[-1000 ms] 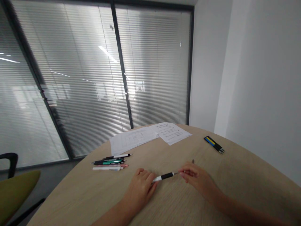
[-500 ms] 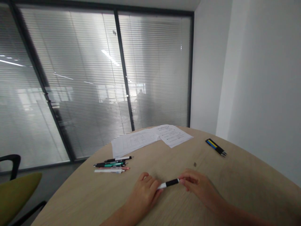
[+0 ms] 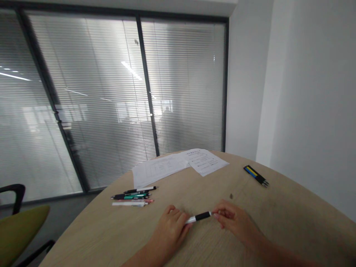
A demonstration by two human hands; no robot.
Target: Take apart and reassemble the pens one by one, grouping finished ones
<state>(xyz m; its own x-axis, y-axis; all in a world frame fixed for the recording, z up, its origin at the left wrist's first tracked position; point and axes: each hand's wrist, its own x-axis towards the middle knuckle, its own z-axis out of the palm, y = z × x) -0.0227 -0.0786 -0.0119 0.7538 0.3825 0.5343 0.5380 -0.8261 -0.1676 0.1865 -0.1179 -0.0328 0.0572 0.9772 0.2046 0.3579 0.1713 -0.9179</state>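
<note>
A pen (image 3: 200, 217) with a black grip and a white barrel lies across between my two hands, low over the wooden table (image 3: 111, 237). My left hand (image 3: 171, 226) is closed around its white end. The fingertips of my right hand (image 3: 230, 218) pinch its tip end. A tiny dark piece (image 3: 231, 196) lies on the table just beyond my right hand.
Several pens (image 3: 133, 195) lie in a row to the left of my hands. Two printed sheets (image 3: 178, 165) lie at the far edge. A bundle of pens with a yellow and blue band (image 3: 256, 175) lies at the right. A green chair (image 3: 19, 230) stands at the left.
My hands and the pen have kept their hold and hardly shifted. The view has tilted up slightly, so everything sits a little lower in the picture.
</note>
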